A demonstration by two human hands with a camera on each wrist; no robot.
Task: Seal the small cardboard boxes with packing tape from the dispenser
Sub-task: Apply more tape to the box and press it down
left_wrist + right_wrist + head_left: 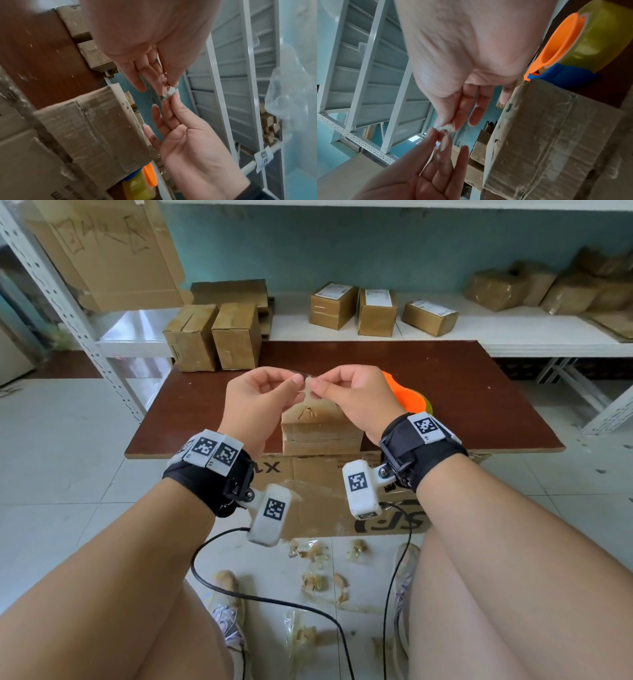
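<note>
A small cardboard box [322, 426] [96, 128] [547, 135], wrapped in clear tape, stands at the near edge of the brown table [445, 392]. Just above it my left hand [295, 380] [169, 86] [438, 135] and right hand [313, 383] [169, 100] [448, 125] meet fingertip to fingertip. Both pinch a small crumpled scrap of clear tape [306, 392] [169, 92] [444, 129] between thumb and forefinger. The tape dispenser [407, 395] [145, 180] [565, 40], orange and blue with a yellowish roll, lies on the table behind my right hand, partly hidden.
Two taped boxes [212, 337] stand at the table's back left. Labelled boxes [363, 306] and wrapped parcels [548, 289] sit on the white shelf behind. A large carton [325, 491] lies under the table, with tape scraps [318, 580] and cables [260, 597] on the floor.
</note>
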